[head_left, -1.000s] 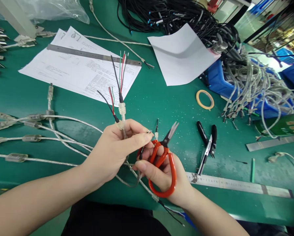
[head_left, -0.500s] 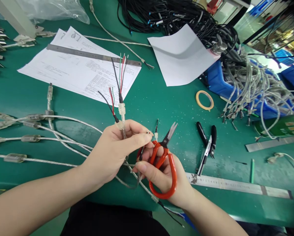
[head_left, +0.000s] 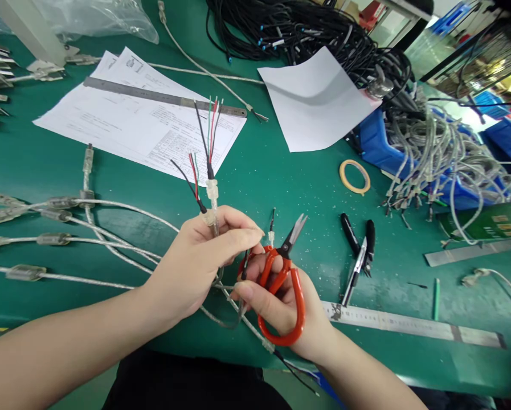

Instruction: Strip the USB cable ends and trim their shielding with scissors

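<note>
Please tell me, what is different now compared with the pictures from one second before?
Almost nothing. The left hand still pinches the stripped cables upright, and the right hand still holds the red scissors, blades slightly open. Nothing was grasped or released. The whole view only shifted a little; the tools on the green table stayed put.

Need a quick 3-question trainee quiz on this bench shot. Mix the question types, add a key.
1. True or false: the right hand holds scissors with orange handles.
2. What does the left hand grip?
A. a roll of tape
B. clear cables with coloured wires sticking up
C. a steel ruler
3. Fill in: the black-handled pliers lie on the green ____, untouched.

Key: 1 true; 2 B (cables); 3 table.
</note>
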`<act>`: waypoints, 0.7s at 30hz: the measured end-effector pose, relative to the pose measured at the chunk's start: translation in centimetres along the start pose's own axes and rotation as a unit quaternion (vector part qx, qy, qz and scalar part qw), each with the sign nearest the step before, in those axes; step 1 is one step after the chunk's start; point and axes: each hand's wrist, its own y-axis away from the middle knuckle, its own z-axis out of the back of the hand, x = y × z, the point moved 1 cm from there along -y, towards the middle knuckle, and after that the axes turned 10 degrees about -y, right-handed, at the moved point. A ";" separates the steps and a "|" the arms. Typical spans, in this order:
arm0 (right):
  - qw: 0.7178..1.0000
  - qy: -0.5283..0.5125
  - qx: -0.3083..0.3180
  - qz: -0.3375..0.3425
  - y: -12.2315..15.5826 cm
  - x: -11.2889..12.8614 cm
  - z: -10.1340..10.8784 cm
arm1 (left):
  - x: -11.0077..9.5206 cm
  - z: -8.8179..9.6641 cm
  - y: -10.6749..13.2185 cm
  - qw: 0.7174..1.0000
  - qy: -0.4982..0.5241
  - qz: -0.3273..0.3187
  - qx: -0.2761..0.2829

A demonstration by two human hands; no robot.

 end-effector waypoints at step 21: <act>0.991 -0.008 -0.085 0.101 0.3 -0.2 0.4 | -0.1 0.9 -0.3 0.998 -0.047 -0.030 0.036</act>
